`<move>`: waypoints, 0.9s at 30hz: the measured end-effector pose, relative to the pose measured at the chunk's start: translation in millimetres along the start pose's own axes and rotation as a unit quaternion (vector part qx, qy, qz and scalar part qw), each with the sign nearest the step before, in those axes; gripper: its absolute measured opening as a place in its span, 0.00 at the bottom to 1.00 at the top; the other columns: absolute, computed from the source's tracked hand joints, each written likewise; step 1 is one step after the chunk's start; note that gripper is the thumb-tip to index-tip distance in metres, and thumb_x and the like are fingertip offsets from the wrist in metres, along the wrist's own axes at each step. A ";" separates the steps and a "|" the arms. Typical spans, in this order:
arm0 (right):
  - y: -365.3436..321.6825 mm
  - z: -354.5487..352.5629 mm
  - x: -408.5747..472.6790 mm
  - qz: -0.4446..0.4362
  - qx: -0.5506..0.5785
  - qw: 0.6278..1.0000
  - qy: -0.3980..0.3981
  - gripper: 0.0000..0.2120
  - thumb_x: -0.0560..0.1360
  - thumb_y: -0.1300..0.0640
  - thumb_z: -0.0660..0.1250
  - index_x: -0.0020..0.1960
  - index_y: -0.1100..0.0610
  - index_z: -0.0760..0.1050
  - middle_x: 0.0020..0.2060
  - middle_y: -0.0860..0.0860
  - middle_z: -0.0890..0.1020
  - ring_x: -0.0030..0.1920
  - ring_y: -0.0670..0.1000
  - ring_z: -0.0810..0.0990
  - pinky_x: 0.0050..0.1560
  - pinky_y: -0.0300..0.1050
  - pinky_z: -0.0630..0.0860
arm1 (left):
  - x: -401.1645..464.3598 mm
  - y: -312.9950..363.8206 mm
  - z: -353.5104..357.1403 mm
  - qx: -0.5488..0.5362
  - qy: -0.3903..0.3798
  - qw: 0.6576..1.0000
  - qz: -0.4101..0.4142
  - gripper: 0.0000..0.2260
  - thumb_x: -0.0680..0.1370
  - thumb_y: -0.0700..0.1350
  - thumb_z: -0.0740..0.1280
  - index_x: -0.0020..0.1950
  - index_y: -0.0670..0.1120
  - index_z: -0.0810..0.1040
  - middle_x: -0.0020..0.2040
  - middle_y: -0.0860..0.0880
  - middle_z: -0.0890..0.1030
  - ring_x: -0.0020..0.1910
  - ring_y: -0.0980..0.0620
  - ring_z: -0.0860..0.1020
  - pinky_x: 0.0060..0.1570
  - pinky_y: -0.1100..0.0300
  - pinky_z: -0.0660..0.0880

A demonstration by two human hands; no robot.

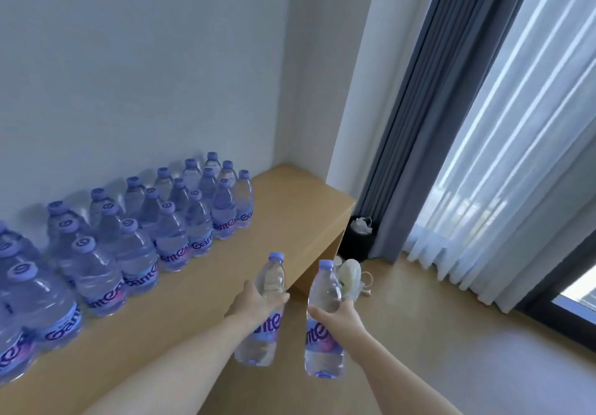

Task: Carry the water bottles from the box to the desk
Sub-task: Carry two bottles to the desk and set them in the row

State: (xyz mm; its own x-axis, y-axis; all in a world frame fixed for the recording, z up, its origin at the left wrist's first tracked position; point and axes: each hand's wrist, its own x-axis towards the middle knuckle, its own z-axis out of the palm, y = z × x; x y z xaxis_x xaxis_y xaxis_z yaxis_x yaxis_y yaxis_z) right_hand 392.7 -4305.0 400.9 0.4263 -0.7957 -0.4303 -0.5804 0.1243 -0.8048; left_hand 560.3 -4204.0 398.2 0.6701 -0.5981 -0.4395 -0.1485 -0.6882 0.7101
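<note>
Now L hand (250,303) & R hand (338,314) each grip bottle over desk (290,208)

Head view. The left hand (254,305) grips one water bottle (269,288) around its middle; the right hand (338,316) grips a second bottle (324,288) likewise, both upright with purple caps, held above the near edge of the wooden counter (290,208). To the left of the hands, rows of bottles (135,240) stand along the wall. Beyond the right hand hang a grey curtain (419,124) and sheer drapes (516,156).
</note>
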 end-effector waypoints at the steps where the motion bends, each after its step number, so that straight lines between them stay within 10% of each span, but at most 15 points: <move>1: -10.9 -3.0 15.6 0.000 0.010 1.000 -0.018 0.37 0.68 0.46 0.75 0.67 0.57 0.59 0.55 0.53 0.78 0.52 0.52 0.81 0.54 0.51 0.80 | 12.5 10.1 -4.2 -0.021 -0.002 1.000 -0.005 0.37 0.62 0.69 0.68 0.63 0.49 0.65 0.49 0.52 0.76 0.43 0.53 0.76 0.39 0.58 0.70; 17: -128.8 -15.4 262.5 -0.028 0.010 0.980 -0.197 0.28 0.68 0.58 0.74 0.63 0.58 0.64 0.55 0.60 0.78 0.52 0.59 0.82 0.56 0.60 0.79 | 207.7 82.0 -6.1 -0.232 0.053 0.969 -0.059 0.32 0.64 0.49 0.78 0.60 0.55 0.64 0.57 0.54 0.75 0.58 0.51 0.74 0.58 0.55 0.71; 23: -168.4 -27.6 338.1 -0.105 -0.070 0.947 -0.296 0.23 0.67 0.52 0.73 0.58 0.53 0.68 0.50 0.51 0.77 0.48 0.48 0.79 0.46 0.43 0.77 | 258.8 123.5 0.4 -0.220 0.138 0.961 -0.096 0.11 0.65 0.45 0.76 0.43 0.50 0.76 0.38 0.55 0.79 0.44 0.54 0.80 0.37 0.67 0.72; 27: -190.7 -35.4 380.7 -0.140 -0.118 0.929 -0.322 0.24 0.67 0.57 0.74 0.60 0.52 0.70 0.52 0.49 0.80 0.52 0.47 0.80 0.52 0.44 0.76 | 277.0 158.7 11.7 -0.143 0.134 0.976 -0.094 0.20 0.61 0.51 0.74 0.51 0.49 0.77 0.43 0.54 0.79 0.43 0.58 0.78 0.35 0.70 0.71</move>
State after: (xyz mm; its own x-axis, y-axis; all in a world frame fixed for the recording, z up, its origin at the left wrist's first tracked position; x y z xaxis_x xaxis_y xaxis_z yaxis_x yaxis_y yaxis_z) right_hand 641.0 -4652.5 405.0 0.8662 -0.2490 -0.4333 -0.4872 -0.2283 -0.8429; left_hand 713.8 -4483.7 382.7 0.8376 -0.3166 -0.4452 0.1800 -0.6095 0.7721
